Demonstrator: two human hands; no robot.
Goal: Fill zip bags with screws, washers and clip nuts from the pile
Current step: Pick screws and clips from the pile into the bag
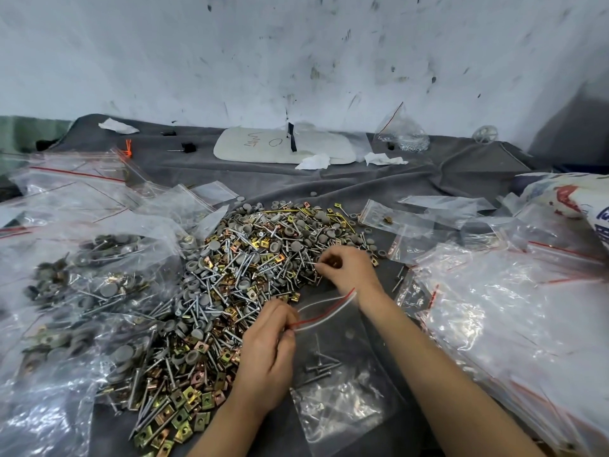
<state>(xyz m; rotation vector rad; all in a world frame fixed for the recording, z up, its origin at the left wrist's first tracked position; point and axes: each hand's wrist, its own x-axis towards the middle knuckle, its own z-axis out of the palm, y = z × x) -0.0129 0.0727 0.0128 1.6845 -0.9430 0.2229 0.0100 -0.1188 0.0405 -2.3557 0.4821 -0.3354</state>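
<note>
A big pile (230,278) of silver screws, grey round washers and brass clip nuts covers the grey cloth in the middle. A clear zip bag (339,367) with a red seal strip lies in front of it, mouth towards the pile, with several screws inside. My left hand (267,354) pinches the bag's open rim at its left corner. My right hand (349,268) is at the pile's right edge, its fingertips pinching screws and a brass piece.
Filled bags (92,291) lie heaped at the left. A stack of empty zip bags (514,311) lies at the right, beside a printed sack (573,199). A white foam pad (283,146), crumpled tissues and a bag of small parts (402,133) sit at the back by the wall.
</note>
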